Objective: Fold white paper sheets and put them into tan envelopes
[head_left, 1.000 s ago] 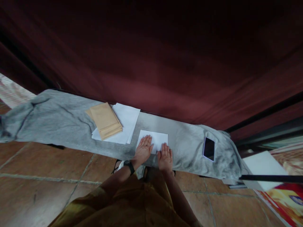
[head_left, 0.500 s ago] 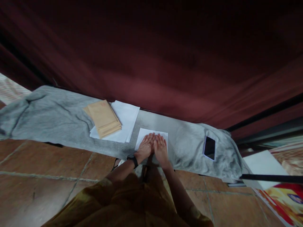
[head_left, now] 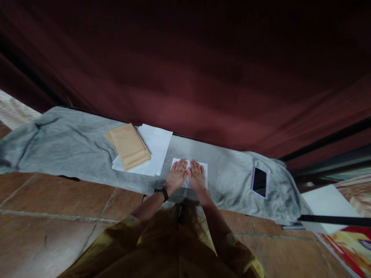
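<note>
A folded white sheet of paper [head_left: 204, 166] lies on a grey cloth [head_left: 72, 146] that covers a low ledge. Both my hands press flat on it, side by side. My left hand [head_left: 176, 177] has a black watch on the wrist and its fingers are stretched out over the sheet's left half. My right hand [head_left: 197, 177] lies flat on the right half, fingers together and extended. Neither hand holds anything.
Left of the sheet sits a stack of tan envelopes [head_left: 129, 146] on several white sheets [head_left: 156, 144]. A phone [head_left: 259, 182] lies face up on the cloth to the right. A dark red curtain [head_left: 188, 77] hangs behind. Tiled floor [head_left: 58, 208] runs below.
My hands came together from the sheet's near edge and slid up onto its middle. The sheet now looks shorter than a second ago.
</note>
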`<state>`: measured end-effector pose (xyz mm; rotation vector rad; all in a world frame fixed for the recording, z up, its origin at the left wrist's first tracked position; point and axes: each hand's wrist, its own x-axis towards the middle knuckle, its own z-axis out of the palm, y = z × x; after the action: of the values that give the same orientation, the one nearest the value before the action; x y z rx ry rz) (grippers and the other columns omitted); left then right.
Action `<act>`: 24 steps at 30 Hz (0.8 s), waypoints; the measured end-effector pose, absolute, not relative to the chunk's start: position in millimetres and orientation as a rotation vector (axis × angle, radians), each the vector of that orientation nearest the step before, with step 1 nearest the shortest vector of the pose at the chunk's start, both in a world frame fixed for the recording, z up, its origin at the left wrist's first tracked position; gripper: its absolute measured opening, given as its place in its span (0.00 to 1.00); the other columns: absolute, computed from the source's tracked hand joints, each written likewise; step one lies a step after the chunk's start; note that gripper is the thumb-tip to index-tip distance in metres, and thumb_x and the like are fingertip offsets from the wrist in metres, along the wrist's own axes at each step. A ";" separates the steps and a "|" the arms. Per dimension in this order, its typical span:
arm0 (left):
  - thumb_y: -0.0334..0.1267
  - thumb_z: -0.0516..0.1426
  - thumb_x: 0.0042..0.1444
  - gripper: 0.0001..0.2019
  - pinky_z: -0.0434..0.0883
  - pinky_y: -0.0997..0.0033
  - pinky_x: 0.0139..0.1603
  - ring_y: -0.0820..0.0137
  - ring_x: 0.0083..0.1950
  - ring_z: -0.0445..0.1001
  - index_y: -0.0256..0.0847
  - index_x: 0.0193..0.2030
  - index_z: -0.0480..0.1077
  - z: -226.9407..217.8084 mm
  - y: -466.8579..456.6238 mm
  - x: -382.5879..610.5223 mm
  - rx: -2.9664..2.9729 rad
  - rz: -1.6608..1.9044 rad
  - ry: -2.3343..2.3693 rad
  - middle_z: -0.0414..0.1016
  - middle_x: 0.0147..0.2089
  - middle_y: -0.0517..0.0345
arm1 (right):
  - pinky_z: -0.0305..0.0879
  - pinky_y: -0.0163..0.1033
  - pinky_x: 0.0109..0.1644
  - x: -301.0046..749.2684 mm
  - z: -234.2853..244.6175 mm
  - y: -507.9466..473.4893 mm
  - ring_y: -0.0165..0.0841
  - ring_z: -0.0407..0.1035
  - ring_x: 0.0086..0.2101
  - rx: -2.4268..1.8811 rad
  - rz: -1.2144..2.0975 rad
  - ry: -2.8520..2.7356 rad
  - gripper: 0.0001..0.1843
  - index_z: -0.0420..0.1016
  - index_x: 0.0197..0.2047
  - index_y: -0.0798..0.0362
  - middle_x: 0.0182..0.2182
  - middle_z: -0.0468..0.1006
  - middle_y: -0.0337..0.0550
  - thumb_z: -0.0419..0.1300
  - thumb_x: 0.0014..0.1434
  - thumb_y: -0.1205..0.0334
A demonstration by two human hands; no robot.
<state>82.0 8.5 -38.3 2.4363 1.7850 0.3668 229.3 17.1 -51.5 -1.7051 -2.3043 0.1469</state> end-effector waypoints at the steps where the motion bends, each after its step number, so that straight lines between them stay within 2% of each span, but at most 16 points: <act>1: 0.38 0.42 0.71 0.28 0.50 0.53 0.78 0.61 0.78 0.53 0.29 0.74 0.57 -39.5 8.5 80.7 2.432 0.364 1.809 0.57 0.76 0.43 | 0.46 0.56 0.74 231.4 -52.3 16.6 0.42 0.54 0.70 -1.718 0.127 -2.291 0.27 0.60 0.73 0.57 0.72 0.61 0.54 0.44 0.75 0.59; 10: 0.43 0.41 0.73 0.30 0.53 0.52 0.77 0.57 0.78 0.52 0.25 0.73 0.58 -42.8 1.2 66.8 2.390 0.389 1.975 0.57 0.76 0.38 | 0.51 0.59 0.71 257.9 -61.3 9.3 0.46 0.56 0.69 -1.778 -0.035 -2.132 0.29 0.59 0.73 0.61 0.70 0.63 0.61 0.43 0.76 0.56; 21: 0.43 0.41 0.72 0.31 0.53 0.50 0.77 0.54 0.78 0.54 0.22 0.73 0.58 -47.1 -5.0 60.0 2.329 0.427 2.061 0.57 0.75 0.34 | 0.53 0.62 0.70 281.4 -65.8 -6.3 0.51 0.60 0.67 -1.937 -0.145 -1.966 0.32 0.60 0.72 0.66 0.68 0.65 0.66 0.40 0.76 0.54; 24: 0.42 0.41 0.72 0.30 0.53 0.48 0.77 0.55 0.78 0.53 0.23 0.73 0.56 -46.2 -7.9 70.5 2.352 0.482 2.035 0.57 0.75 0.34 | 0.52 0.63 0.70 273.0 -60.3 -6.2 0.51 0.58 0.68 -1.944 -0.123 -1.926 0.32 0.58 0.73 0.67 0.69 0.62 0.67 0.39 0.76 0.55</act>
<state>70.5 -7.9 -46.2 2.3523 2.0348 0.4822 273.0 -6.2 -60.3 -1.9437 -1.9256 -0.1230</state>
